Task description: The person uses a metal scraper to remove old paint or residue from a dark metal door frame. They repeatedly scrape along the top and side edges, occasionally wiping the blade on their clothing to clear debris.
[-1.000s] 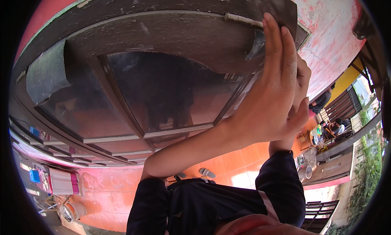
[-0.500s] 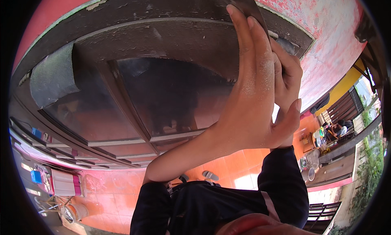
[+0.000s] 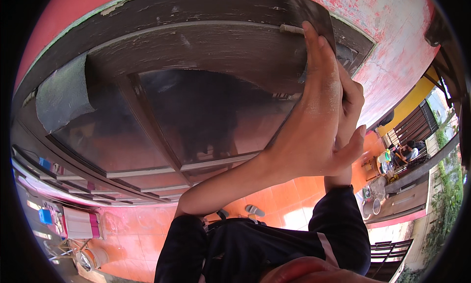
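Holding dark sheet (image 3: 318, 13) against upper right of frame (image 3: 216, 8) with straight-fingered, unclenched left hand (image 3: 314, 123), apparently to keep it flat. Bracing with right hand (image 3: 352, 99) behind, perhaps; cannot tell its grip.

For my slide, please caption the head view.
Left hand against dark sheet, right hand partly hidden behind, at weathered brown frame.

From the wearer's head, one fisheye view is looking down over the dark shirt (image 3: 235, 256), facing the glazed wooden frame (image 3: 196, 45) closely and taking in the orange tiled floor (image 3: 135, 248).
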Motion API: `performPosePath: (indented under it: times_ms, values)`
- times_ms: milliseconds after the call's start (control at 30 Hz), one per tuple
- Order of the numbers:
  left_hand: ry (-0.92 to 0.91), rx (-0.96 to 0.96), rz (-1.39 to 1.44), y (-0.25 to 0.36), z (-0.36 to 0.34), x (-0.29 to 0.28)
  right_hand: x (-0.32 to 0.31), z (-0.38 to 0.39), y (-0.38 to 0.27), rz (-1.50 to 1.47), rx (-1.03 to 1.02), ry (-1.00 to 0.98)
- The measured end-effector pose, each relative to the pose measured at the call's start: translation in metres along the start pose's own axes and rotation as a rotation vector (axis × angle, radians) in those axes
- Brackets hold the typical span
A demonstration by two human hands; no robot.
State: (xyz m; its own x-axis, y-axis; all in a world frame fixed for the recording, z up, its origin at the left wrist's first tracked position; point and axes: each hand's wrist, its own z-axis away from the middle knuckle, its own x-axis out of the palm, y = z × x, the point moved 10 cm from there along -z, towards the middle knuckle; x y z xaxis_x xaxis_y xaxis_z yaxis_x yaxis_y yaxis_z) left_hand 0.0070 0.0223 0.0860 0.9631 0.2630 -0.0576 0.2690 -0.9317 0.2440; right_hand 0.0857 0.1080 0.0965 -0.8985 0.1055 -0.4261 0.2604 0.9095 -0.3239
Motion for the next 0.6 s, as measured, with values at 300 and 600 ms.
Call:
performPosePath:
  times_ms: [300, 600]
  values:
    - [0.062, 0.011, -0.005, 0.000, 0.002, 0.006, -0.006, -0.008, -0.022, -0.017, -0.115, -0.103]
    - [0.102, 0.046, 0.098, 0.003, 0.002, -0.019, 0.014, -0.008, -0.041, -0.028, -0.199, -0.032]
